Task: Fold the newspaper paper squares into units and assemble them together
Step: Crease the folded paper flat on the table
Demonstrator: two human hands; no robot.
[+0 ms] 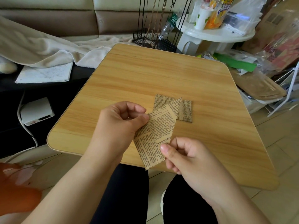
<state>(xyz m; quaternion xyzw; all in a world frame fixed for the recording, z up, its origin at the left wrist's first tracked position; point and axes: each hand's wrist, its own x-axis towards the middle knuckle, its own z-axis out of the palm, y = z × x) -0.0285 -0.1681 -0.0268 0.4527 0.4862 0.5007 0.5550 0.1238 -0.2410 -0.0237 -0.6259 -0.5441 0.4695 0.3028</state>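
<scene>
Left hand (120, 125) curled, thumb and fingertips pinching the upper left edge of a newspaper paper square (155, 135); right hand (186, 157) likewise curled, thumb pressed down on the lower right part of the same sheet, fingers tucked beneath it. Sheet held between both hands just above the near edge of the table (145, 75), bent along a soft diagonal so the upper tip rises toward the far right, printed columns facing up, lower corner hanging past the table's rim. Just beyond that raised tip, lying flat on the wood: folded newspaper pieces (186, 110), brown and printed, overlapped partly by the held sheet, exact count hard to tell. Table light wood-grain, rounded corners, a thin crack line near the far left edge. Below the hands, dark trousers (123, 191) and pale tiled floor. To the left, on a dark surface, a white box (36, 110) with a cable running from it, and further back an open notebook (45, 73) under the edge of a cream blanket (40, 49) draped from a brown and beige sofa (56, 18). Behind the table, a black wire rack (153, 38). To the far right, a white round stand (215, 34) bearing cups and a colourful snack bag, with a green item (234, 63) and clear plastic wrappings piled beside it.
</scene>
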